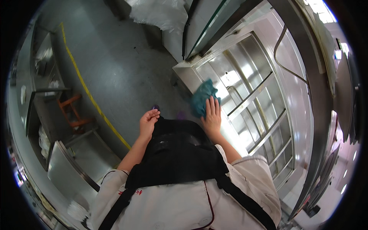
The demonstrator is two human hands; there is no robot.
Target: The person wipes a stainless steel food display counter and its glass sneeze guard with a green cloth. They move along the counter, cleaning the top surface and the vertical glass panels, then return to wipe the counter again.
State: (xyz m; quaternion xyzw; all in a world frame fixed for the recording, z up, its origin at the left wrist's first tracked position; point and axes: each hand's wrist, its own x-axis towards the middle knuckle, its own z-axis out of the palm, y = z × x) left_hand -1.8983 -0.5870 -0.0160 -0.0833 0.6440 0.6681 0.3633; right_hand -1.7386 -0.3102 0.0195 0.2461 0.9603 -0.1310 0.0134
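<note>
My right hand (212, 116) lies on a crumpled teal cloth (203, 99), fingers over its right side, at the front edge of a stainless steel counter (187, 75). Whether the fingers grip the cloth or only press on it cannot be told. Beside that hand, the counter has a recessed well (238, 74) divided by metal bars. My left hand (149, 119) is raised in front of the black apron (184, 155), fingers bent and close together; nothing shows in it.
Overhead at right runs a steel shelf (312, 37) with a hanging cable. A glass panel (208, 27) stands beyond the counter. Steel units (72, 169) and an orange stool (75, 110) are at left, past a yellow floor line (86, 89). Plastic sheeting (161, 13) is at the top.
</note>
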